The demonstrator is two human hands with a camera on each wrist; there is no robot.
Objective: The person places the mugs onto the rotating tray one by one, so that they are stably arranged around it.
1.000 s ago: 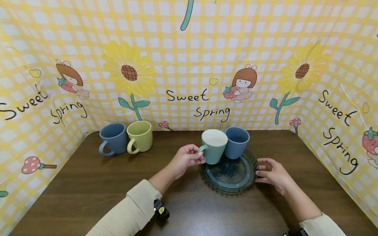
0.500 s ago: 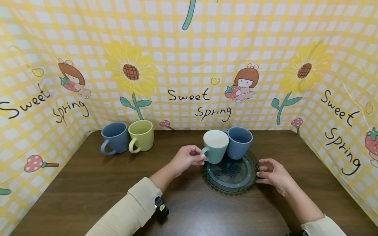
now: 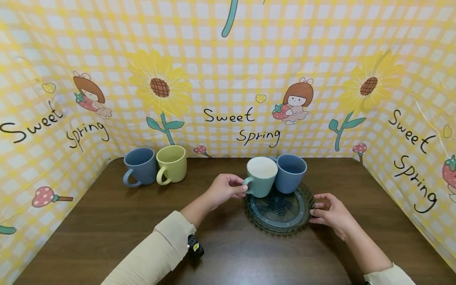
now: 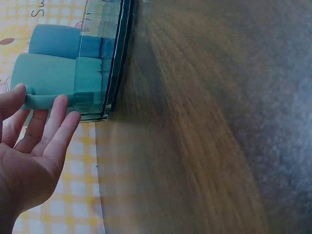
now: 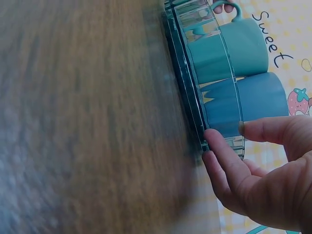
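A pale green mug (image 3: pixel 261 180) with a whitish inside stands upright in a round, dark, clear tray (image 3: pixel 274 226) with a ribbed wall. My left hand (image 3: pixel 226 190) holds the mug's handle between thumb and fingers at the tray's left side. Close against this mug, also in the tray, is a blue mug (image 3: pixel 290 176). From the right, my right hand (image 3: pixel 333 213) grips the tray's edge. The right wrist view shows its thumb at the upper rim and its fingertips (image 5: pixel 210 136) low on the outer wall. The tray's bottom shows a patterned disc.
A second blue mug (image 3: pixel 140 168) and a yellow-green mug (image 3: pixel 172 165) stand side by side at the back left of the brown wooden table (image 3: pixel 107 233), handles toward the front left. A yellow checked cloth (image 3: pixel 228 71) rises behind the table and at both sides.
The head view has shifted slightly, so everything sits a little further right in it. Both hands keep their places at the green mug's handle and the tray's edge.
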